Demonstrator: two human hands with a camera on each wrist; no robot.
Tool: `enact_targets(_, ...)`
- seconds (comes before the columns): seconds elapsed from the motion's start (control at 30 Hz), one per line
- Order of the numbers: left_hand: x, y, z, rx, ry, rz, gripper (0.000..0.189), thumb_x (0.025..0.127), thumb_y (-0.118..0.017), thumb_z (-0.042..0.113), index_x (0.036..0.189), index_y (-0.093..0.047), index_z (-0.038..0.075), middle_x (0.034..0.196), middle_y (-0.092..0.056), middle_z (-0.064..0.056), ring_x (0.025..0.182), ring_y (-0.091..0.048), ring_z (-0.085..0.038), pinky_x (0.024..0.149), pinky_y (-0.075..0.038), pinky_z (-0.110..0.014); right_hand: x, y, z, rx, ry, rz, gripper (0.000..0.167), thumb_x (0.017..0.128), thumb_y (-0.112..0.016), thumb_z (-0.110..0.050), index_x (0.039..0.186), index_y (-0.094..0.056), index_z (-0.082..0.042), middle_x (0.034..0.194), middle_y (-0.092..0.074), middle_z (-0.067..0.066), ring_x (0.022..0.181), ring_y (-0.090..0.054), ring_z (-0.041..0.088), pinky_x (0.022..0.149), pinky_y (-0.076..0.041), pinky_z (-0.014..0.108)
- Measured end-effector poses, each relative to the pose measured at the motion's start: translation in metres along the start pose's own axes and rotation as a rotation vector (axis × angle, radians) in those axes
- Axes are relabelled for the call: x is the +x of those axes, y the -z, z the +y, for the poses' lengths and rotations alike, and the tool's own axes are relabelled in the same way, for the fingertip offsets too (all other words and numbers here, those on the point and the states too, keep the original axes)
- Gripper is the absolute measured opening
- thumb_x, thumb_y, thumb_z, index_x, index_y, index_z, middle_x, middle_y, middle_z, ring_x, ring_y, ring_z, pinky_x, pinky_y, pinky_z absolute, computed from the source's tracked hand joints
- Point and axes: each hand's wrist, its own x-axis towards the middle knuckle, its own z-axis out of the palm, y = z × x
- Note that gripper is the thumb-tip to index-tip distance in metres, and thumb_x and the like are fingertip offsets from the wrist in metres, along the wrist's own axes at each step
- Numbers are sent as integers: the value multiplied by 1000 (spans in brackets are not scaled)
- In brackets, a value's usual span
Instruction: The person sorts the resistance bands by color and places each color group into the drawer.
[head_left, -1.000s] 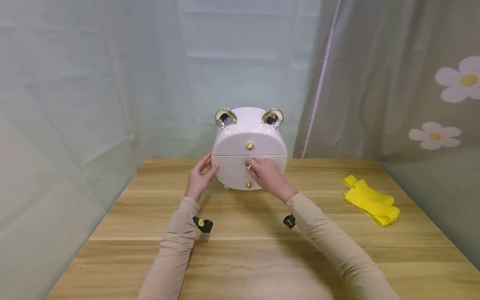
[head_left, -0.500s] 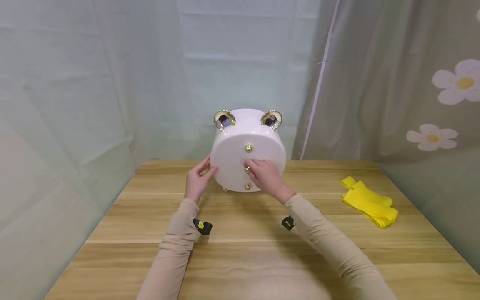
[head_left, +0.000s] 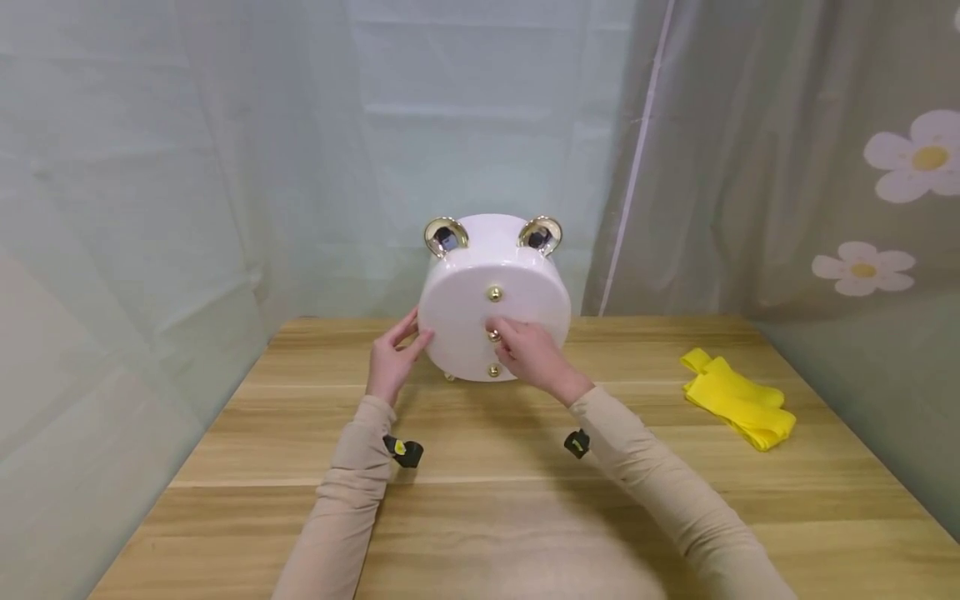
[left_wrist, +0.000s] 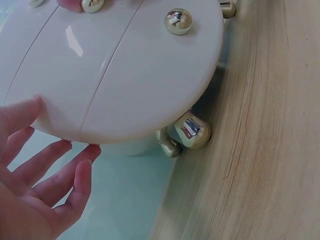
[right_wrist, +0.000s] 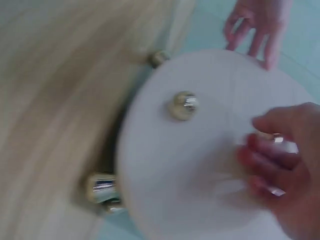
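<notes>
A white round box [head_left: 457,304] with drawer fronts stands upright on its gold feet [left_wrist: 194,132], topped by two gold-rimmed, eye-like ornaments [head_left: 447,237]. Down its front run a top knob [head_left: 494,293], a middle knob [head_left: 494,336] and a bottom knob [head_left: 493,370], all gold. My right hand [head_left: 534,352] pinches the middle knob, thumb and curled fingers about it in the right wrist view. At the box's left edge, my left hand [head_left: 390,358] rests its thumb on the front and its loosely spread fingertips along the side. Thin seams between drawer fronts show in the left wrist view.
A folded yellow cloth strip [head_left: 738,404] lies on the right of the wooden table [head_left: 480,517]. Pale sheeting [head_left: 480,108] hangs behind the table, with a grey flowered curtain [head_left: 735,167] at right. A black strap [head_left: 405,451] is on the left wrist.
One second ago a dark line divided the top and middle drawer fronts in the head view; now the front looks flush there. Both hands keep their places on the box.
</notes>
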Motion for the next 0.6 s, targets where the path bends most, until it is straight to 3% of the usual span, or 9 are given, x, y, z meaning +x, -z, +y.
enact_targets(0.17,0,1,1,-2,11,-22,57,88,-70,35,141,-49,32,139,-58,-8,105,-66,-36,85,-55,-32,-3,10,-11,7,-58,-129,30,86,-67,-7,113,-54,-6,84,-69,3,69,-65,14,60,-54,24)
enact_targets(0.27,0,2,2,-11,14,-38,58,89,-69,36,143,-47,32,140,-57,-9,107,-65,-35,84,-54,-29,-6,12,-15,7,-58,-220,22,88,-68,-12,107,-59,-7,89,-72,6,73,-68,16,61,-55,25)
enact_targets(0.37,0,4,3,-24,13,-59,58,91,-67,35,144,-45,32,142,-54,-9,109,-63,-33,87,-53,-34,-7,8,-15,20,-54,-293,24,87,-70,-14,109,-61,-7,96,-73,9,76,-70,19,64,-56,28)
enact_targets(0.47,0,6,2,-31,16,-78,58,92,-66,35,145,-44,32,144,-53,-9,112,-62,-32,89,-53,-38,-8,1,-13,34,-62,-328,26,87,-70,-13,112,-63,-7,101,-73,10,81,-71,21,70,-58,31)
enact_targets(0.6,1,6,1,-24,15,-93,57,93,-64,35,145,-44,31,144,-52,-10,115,-61,-34,85,-54,-35,-10,-6,-10,44,-82,-351,22,86,-70,-10,107,-66,-6,101,-73,8,86,-70,21,79,-58,33)
